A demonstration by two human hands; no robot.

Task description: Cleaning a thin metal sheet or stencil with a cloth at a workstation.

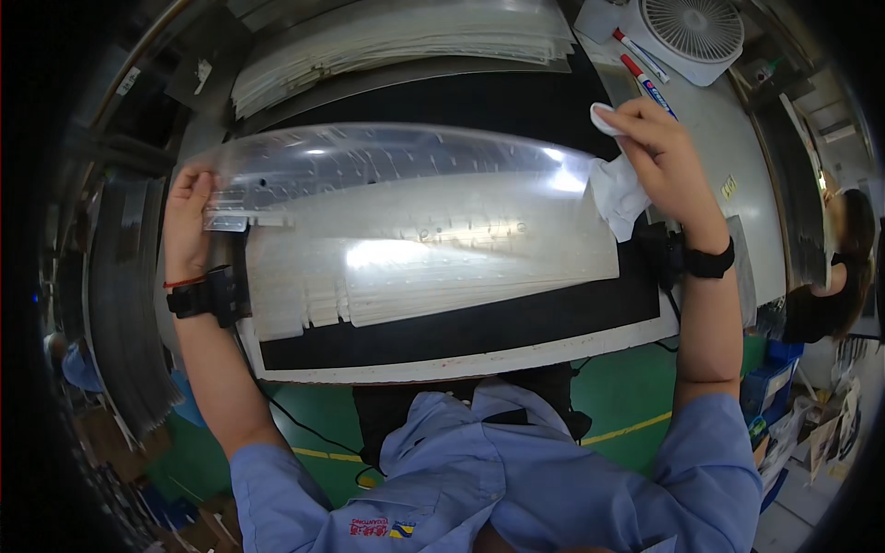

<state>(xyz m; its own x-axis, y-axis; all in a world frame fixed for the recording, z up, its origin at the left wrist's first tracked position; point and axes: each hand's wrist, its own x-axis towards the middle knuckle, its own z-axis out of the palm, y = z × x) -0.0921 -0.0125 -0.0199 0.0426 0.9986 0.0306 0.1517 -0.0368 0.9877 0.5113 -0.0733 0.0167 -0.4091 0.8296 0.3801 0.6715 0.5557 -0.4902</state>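
A long, clear plastic sheet [396,147] bows upward above a stack of similar sheets [489,290] on a black mat [442,334]. Its left end is pinched between the thumb and fingers of my left hand [192,214]. My right hand [666,161], at the sheet's right end, is closed on a white cloth [623,197]. Part of that cloth hangs below the hand over the sheet's corner, and a white piece shows between thumb and forefinger. Whether the right fingers also grip the sheet is hidden by the cloth.
A second pile of sheets [396,46] lies at the far side of the table. A white fan [691,37] and two markers [645,83] are at the far right. More stacked sheets [129,304] stand at left. Another person [834,267] is at the right edge.
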